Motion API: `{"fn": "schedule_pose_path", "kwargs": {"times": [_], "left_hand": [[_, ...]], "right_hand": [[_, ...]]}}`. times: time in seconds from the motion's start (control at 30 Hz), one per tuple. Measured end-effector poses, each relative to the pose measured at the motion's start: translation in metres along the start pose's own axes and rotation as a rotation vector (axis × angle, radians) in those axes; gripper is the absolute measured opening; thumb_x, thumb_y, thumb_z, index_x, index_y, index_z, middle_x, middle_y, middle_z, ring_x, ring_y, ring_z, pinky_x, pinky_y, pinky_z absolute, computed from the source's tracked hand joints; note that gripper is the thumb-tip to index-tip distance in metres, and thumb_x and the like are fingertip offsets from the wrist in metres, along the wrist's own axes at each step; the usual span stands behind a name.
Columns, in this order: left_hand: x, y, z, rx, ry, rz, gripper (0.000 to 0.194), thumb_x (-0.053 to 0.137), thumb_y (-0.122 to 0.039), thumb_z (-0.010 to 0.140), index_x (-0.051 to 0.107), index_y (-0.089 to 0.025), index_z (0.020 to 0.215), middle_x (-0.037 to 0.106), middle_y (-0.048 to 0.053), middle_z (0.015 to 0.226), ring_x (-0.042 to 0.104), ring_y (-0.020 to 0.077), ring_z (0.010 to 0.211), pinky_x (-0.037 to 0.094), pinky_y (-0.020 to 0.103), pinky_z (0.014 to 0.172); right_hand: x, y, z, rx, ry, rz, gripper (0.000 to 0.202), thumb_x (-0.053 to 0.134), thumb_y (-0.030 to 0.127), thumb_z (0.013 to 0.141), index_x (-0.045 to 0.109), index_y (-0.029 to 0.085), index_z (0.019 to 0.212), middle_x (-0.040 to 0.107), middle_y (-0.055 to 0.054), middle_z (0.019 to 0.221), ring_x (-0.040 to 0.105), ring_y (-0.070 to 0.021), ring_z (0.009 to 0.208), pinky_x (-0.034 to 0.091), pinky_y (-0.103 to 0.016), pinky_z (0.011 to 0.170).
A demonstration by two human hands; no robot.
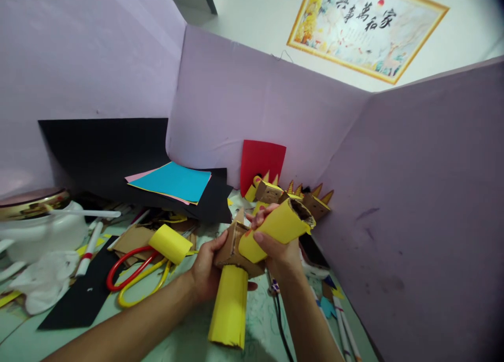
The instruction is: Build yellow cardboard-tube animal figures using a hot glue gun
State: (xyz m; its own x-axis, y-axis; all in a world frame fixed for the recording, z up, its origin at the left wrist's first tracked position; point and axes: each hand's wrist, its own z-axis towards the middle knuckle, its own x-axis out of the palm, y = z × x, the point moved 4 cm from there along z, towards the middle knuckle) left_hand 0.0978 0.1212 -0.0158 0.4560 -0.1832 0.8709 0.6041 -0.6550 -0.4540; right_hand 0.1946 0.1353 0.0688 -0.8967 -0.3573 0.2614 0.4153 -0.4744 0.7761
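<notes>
My left hand (208,267) is closed around a small brown cardboard box (229,249) near the middle of the table. One yellow paper tube (228,312) points down from the box toward me. My right hand (277,249) grips a second yellow tube (280,225), whose open end faces up and right. The near end of that tube meets the side of the box; whether it is fixed there I cannot tell. Some of my right fingers are hidden behind the tube.
Red-and-yellow-handled scissors (129,267) and a short yellow roll (170,244) lie to the left. Behind are coloured paper sheets (173,181), a red card (262,160) and cardboard figures (270,192) with yellow spikes. A black cable (280,320) runs along the right; purple partitions (252,99) enclose the table.
</notes>
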Motion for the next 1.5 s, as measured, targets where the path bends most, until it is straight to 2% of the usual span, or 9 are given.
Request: {"fn": "schedule_pose_path", "kwargs": {"times": [0.27,0.73,0.9,1.0,1.13,1.27,1.37,1.43,1.5], "left_hand": [[0.001,-0.001,-0.003,0.023,-0.003,-0.020,0.052,0.040,-0.057,0.086,0.068,-0.015,0.100,0.074,0.013,0.086,0.069,0.0288,0.075,0.050,0.051,0.075],[0.000,0.002,0.000,0.013,0.053,-0.073,0.055,0.038,-0.057,0.086,0.067,-0.012,0.100,0.074,0.016,0.090,0.069,0.0310,0.081,0.049,0.053,0.078],[-0.002,0.000,0.001,0.003,0.020,-0.086,0.052,0.042,-0.056,0.086,0.065,-0.012,0.104,0.074,0.014,0.089,0.068,0.0303,0.078,0.049,0.054,0.077],[-0.006,-0.011,0.002,0.120,-0.084,-0.093,0.049,0.044,-0.053,0.086,0.063,-0.013,0.110,0.073,0.013,0.090,0.068,0.0314,0.080,0.049,0.054,0.077],[-0.012,-0.030,0.001,0.292,-0.198,-0.105,0.047,0.046,-0.046,0.087,0.059,-0.014,0.119,0.072,0.014,0.095,0.068,0.0322,0.083,0.050,0.053,0.077],[-0.018,-0.042,-0.001,0.371,-0.245,-0.062,0.046,0.048,-0.042,0.087,0.057,-0.013,0.122,0.072,0.014,0.094,0.068,0.0319,0.079,0.052,0.052,0.073],[-0.017,-0.049,-0.004,0.452,-0.238,-0.006,0.047,0.048,-0.039,0.087,0.055,-0.011,0.124,0.072,0.016,0.097,0.068,0.0335,0.081,0.053,0.052,0.073],[-0.014,-0.053,-0.006,0.485,-0.211,0.018,0.047,0.047,-0.036,0.087,0.055,-0.009,0.125,0.072,0.017,0.101,0.068,0.0341,0.085,0.053,0.052,0.076],[-0.011,-0.057,-0.007,0.500,-0.207,0.026,0.046,0.047,-0.033,0.087,0.055,-0.008,0.124,0.072,0.016,0.100,0.068,0.0323,0.085,0.053,0.050,0.077]], "right_hand": [[0.004,0.002,0.001,-0.030,0.008,-0.039,0.032,0.074,0.018,0.067,0.056,0.028,0.090,0.057,0.007,0.077,0.056,-0.0114,0.073,0.042,-0.040,0.098],[0.007,0.006,0.002,-0.004,-0.030,-0.029,0.033,0.074,0.014,0.061,0.057,0.027,0.085,0.060,0.008,0.072,0.056,-0.0104,0.065,0.048,-0.035,0.088],[-0.006,-0.002,0.002,0.028,-0.054,-0.121,0.049,0.081,0.026,0.060,0.056,0.029,0.102,0.065,0.003,0.086,0.062,-0.0164,0.077,0.050,-0.036,0.082],[-0.018,-0.004,0.002,0.027,-0.096,-0.124,0.054,0.080,0.042,0.062,0.057,0.025,0.108,0.066,-0.005,0.102,0.062,-0.0226,0.093,0.049,-0.039,0.085],[-0.040,-0.005,-0.009,-0.014,-0.306,-0.028,0.056,0.077,0.050,0.063,0.058,0.025,0.110,0.064,-0.007,0.113,0.058,-0.0233,0.110,0.044,-0.040,0.096],[-0.058,-0.018,-0.030,0.182,-0.432,-0.097,0.048,0.080,0.039,0.065,0.060,0.022,0.106,0.068,-0.005,0.104,0.065,-0.0194,0.094,0.047,-0.038,0.090],[-0.067,-0.023,-0.040,0.253,-0.526,-0.073,0.043,0.080,0.040,0.064,0.062,0.021,0.098,0.070,-0.003,0.095,0.067,-0.0168,0.081,0.052,-0.034,0.081],[-0.071,-0.022,-0.040,0.287,-0.531,0.039,0.040,0.078,0.047,0.065,0.063,0.022,0.092,0.072,-0.002,0.088,0.068,-0.0162,0.075,0.054,-0.033,0.075],[-0.072,-0.022,-0.039,0.367,-0.455,0.177,0.038,0.073,0.054,0.067,0.064,0.021,0.084,0.072,-0.002,0.082,0.068,-0.0158,0.070,0.055,-0.032,0.072]]}}
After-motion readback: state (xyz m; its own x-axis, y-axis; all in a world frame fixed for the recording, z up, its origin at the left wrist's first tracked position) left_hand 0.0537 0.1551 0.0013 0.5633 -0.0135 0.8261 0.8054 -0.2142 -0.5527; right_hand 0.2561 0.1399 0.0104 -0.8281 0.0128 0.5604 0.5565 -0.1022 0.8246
